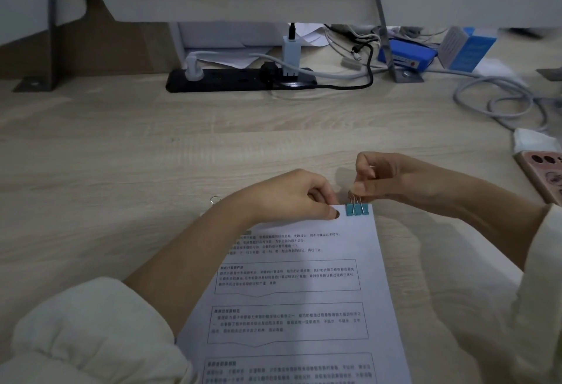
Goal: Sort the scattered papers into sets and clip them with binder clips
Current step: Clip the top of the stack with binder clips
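A set of printed white papers (pixel 298 292) lies on the wooden desk in front of me. A teal binder clip (pixel 356 209) sits on its top right edge. My right hand (pixel 383 177) pinches the clip's wire handles from above. My left hand (pixel 292 195) presses the top edge of the papers down just left of the clip, thumb on the sheet. A small loose metal clip (pixel 215 199) lies on the desk to the left of my left wrist.
A black power strip (pixel 237 79) with plugs and cables lies at the back. Blue boxes (pixel 407 56) and coiled grey cables (pixel 498 100) are at the back right. A phone (pixel 544 173) and a white tissue (pixel 532 142) lie at the right edge.
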The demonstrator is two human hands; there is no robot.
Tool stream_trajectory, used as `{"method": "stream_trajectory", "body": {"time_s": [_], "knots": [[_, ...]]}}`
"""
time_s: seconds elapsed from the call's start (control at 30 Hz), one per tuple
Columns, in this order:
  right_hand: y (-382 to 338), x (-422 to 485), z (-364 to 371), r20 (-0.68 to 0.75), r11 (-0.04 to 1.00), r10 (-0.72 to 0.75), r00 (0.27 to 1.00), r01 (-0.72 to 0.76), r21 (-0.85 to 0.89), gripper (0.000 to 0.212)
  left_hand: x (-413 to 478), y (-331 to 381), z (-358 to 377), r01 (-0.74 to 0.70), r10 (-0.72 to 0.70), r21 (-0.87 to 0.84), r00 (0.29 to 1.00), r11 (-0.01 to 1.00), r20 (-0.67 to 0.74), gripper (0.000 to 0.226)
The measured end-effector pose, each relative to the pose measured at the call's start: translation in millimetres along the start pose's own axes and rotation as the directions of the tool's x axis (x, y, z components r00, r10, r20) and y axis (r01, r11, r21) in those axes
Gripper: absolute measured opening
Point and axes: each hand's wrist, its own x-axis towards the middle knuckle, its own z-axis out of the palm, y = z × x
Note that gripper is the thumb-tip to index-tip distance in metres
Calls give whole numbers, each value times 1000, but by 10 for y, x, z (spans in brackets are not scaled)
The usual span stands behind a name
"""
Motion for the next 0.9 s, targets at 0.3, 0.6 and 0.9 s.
{"method": "stream_trajectory", "body": {"time_s": [0.3, 0.6, 0.9], "knots": [[53, -14, -55, 87, 992, 99, 991, -105, 70, 15, 0, -9, 22, -9, 9, 30, 1000, 1000, 10, 7], [163, -583, 408, -95, 957, 142, 985, -112, 268, 35, -157, 51, -124, -50, 52, 14, 982, 999, -181, 4], [242, -883, 1194, -293, 897, 111, 950, 31, 441, 30, -729, 87, -273, -155, 178, 96, 713, 983, -678, 22]]}}
